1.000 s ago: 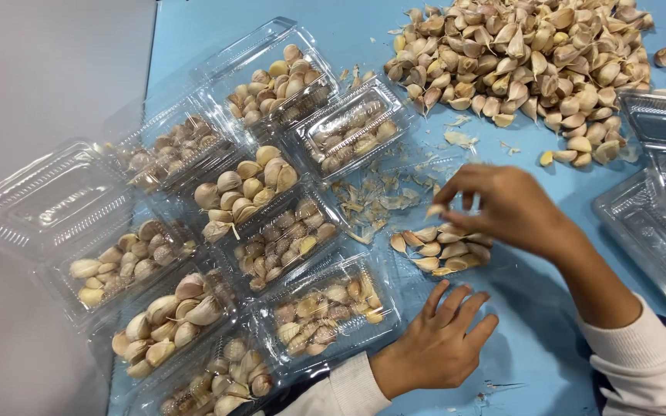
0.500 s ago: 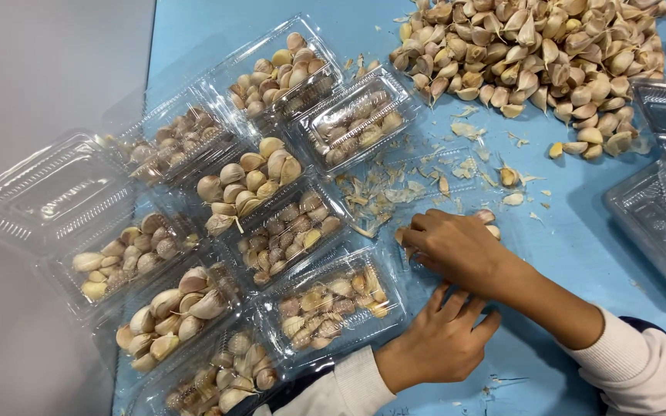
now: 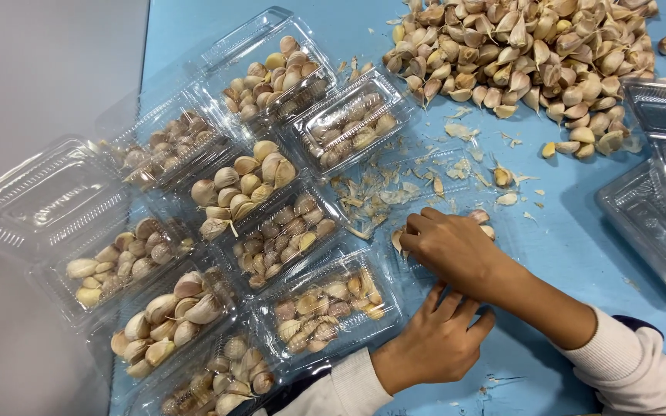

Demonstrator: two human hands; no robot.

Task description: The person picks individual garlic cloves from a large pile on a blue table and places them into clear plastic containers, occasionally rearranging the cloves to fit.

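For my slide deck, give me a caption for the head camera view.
Right hand gathers loose garlic cloves on a blue table beside filled clear plastic boxes.

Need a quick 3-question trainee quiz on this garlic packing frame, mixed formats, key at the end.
1. True or false: the right hand rests over a small cluster of garlic cloves on the blue table.
2. Where is the large loose pile of garlic?
A. top right
B. bottom left
C. inside a box
3. Fill in: the left hand lies flat beside a ____ clear plastic box of cloves.

Key:
1. true
2. A
3. closed
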